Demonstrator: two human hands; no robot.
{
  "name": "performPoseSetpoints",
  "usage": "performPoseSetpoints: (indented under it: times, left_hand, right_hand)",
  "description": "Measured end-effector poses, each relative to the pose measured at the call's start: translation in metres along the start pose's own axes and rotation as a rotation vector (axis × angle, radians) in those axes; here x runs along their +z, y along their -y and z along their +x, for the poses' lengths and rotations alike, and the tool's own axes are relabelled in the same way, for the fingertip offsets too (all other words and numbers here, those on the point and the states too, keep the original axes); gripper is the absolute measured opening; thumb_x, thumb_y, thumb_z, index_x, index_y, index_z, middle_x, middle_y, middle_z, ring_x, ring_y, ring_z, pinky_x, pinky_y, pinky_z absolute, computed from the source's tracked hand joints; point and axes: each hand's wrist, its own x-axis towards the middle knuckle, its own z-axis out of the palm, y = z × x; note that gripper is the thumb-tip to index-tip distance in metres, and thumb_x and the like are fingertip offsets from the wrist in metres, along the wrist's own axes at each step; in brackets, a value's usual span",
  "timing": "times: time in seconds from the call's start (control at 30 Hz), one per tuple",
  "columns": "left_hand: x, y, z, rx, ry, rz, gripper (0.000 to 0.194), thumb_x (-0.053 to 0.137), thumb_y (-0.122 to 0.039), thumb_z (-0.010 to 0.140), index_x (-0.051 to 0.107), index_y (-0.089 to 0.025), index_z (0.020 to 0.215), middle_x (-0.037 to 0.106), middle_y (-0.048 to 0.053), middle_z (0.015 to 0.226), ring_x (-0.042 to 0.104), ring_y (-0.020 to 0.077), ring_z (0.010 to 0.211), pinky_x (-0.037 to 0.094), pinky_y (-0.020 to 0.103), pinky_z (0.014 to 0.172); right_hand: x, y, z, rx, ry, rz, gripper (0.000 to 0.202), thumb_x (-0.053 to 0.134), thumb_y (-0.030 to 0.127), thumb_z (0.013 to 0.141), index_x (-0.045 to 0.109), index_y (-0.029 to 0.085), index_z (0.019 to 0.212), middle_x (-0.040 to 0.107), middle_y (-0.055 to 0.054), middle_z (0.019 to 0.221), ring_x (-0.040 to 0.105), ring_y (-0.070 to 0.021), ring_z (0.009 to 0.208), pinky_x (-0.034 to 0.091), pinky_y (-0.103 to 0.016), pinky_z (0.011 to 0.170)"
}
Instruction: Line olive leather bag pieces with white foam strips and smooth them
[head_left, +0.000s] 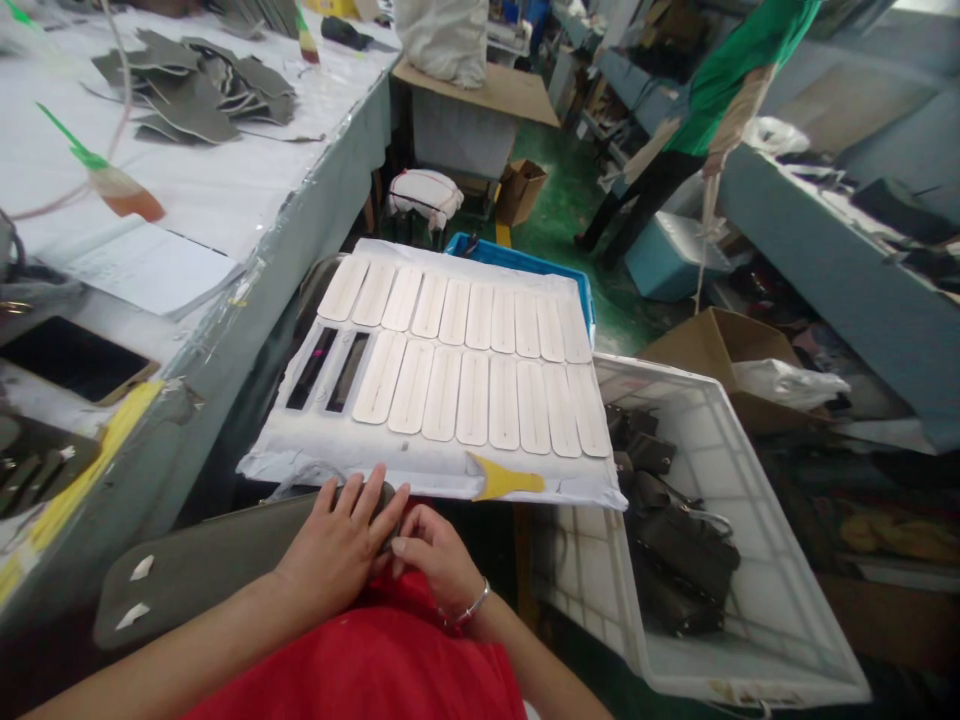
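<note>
A long dark olive piece (217, 550) with rounded ends lies at the lower left, with two small white scraps on it. My left hand (341, 540) rests flat over its right end, fingers spread. Close beside it, my right hand (435, 560), with a bracelet at the wrist, has its fingers curled at the piece's end; what they pinch is hidden. Just beyond both hands is a white-covered board (442, 465) bearing two rows of white rounded strips (472, 395). Two dark slots show at its left, and a yellow patch (506, 478) is on its near edge.
A white crate (787, 600) with dark pouches (686, 560) stands at the right. On the left table (225, 190) are a phone (75, 358), a glue bottle (124, 195) and grey pieces (199, 85). A person in green (750, 75) stands further back, near a cardboard box (720, 350).
</note>
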Motion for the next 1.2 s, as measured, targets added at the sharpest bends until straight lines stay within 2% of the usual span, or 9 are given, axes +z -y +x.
performPoseSetpoints:
  times: [0.17,0.37,0.43,0.5,0.63,0.8,0.9,1.03,1.2]
  left_hand:
    - [0.006,0.000,-0.003,-0.015,-0.029,-0.039,0.055,0.048,-0.021,0.082,0.041,-0.016,0.136,0.039,0.024,0.138,0.046,0.0390,0.115,0.035,0.054,0.092]
    - [0.007,0.025,-0.013,0.019,-0.084,-0.372,0.076,0.056,-0.029,0.076,0.024,-0.009,0.141,0.038,0.019,0.141,0.037,0.0293,0.127,0.030,0.044,0.105]
    - [0.004,0.036,-0.016,0.010,-0.035,-0.537,0.073,0.050,-0.030,0.082,0.016,-0.011,0.143,0.038,0.015,0.141,0.038,0.0227,0.128,0.033,0.037,0.105]
    - [0.005,0.040,-0.016,-0.039,-0.011,-0.609,0.060,0.041,-0.028,0.089,0.018,-0.012,0.142,0.043,0.013,0.138,0.043,0.0183,0.125,0.037,0.032,0.102]
    - [0.019,0.030,-0.012,-0.054,-0.142,-0.340,0.054,0.042,-0.041,0.090,0.040,-0.009,0.133,0.048,0.015,0.134,0.047,0.0254,0.121,0.036,0.040,0.102]
    - [0.029,0.028,-0.011,0.063,-0.224,-0.122,0.077,0.048,-0.062,0.080,0.039,-0.008,0.134,0.047,0.017,0.135,0.047,0.0268,0.119,0.036,0.038,0.098]
    - [0.027,0.032,-0.013,0.036,-0.215,-0.115,0.085,0.055,-0.067,0.072,0.043,-0.005,0.130,0.053,0.019,0.127,0.050,0.0292,0.113,0.037,0.040,0.095]
    - [0.024,0.029,-0.012,-0.027,-0.206,-0.150,0.076,0.064,-0.058,0.069,0.048,-0.004,0.121,0.059,0.018,0.115,0.054,0.0296,0.104,0.039,0.041,0.091]
    - [0.021,0.026,-0.009,-0.031,-0.216,-0.167,0.074,0.070,-0.050,0.066,0.047,-0.003,0.119,0.058,0.018,0.112,0.053,0.0303,0.102,0.039,0.042,0.090]
  right_hand:
    - [0.005,-0.001,0.002,-0.009,-0.071,-0.148,0.029,0.064,0.035,0.068,0.041,0.019,0.065,0.052,0.007,0.046,0.048,-0.0085,0.041,0.036,-0.021,0.046]
    - [0.012,0.002,0.002,-0.053,-0.173,-0.255,0.022,0.062,0.024,0.068,0.042,0.018,0.062,0.051,0.007,0.046,0.045,-0.0077,0.042,0.035,-0.020,0.047]
    - [0.013,0.004,0.002,-0.047,-0.187,-0.273,0.021,0.061,0.022,0.067,0.042,0.018,0.061,0.050,0.007,0.045,0.044,-0.0073,0.042,0.034,-0.020,0.047]
    - [0.014,0.003,0.002,-0.039,-0.183,-0.271,0.020,0.061,0.021,0.067,0.042,0.018,0.061,0.050,0.007,0.044,0.044,-0.0072,0.041,0.034,-0.020,0.046]
    - [0.012,-0.001,0.005,-0.026,-0.187,-0.208,0.024,0.064,0.025,0.063,0.041,0.019,0.059,0.049,0.007,0.044,0.045,-0.0080,0.041,0.033,-0.020,0.045]
    - [0.009,-0.001,0.008,0.013,-0.104,-0.087,0.026,0.064,0.032,0.062,0.041,0.019,0.059,0.052,0.005,0.046,0.049,-0.0096,0.043,0.037,-0.022,0.047]
    - [0.008,0.002,0.009,0.031,-0.091,-0.119,0.024,0.063,0.031,0.063,0.042,0.019,0.060,0.053,0.005,0.048,0.050,-0.0107,0.043,0.038,-0.023,0.046]
    - [0.005,0.008,0.010,0.016,-0.134,-0.365,0.021,0.057,0.029,0.072,0.042,0.019,0.062,0.049,0.005,0.048,0.046,-0.0105,0.044,0.035,-0.023,0.047]
    - [0.001,0.018,0.014,-0.164,-0.161,-0.761,0.020,0.058,0.026,0.077,0.044,0.018,0.064,0.047,0.004,0.060,0.040,-0.0097,0.056,0.029,-0.023,0.054]
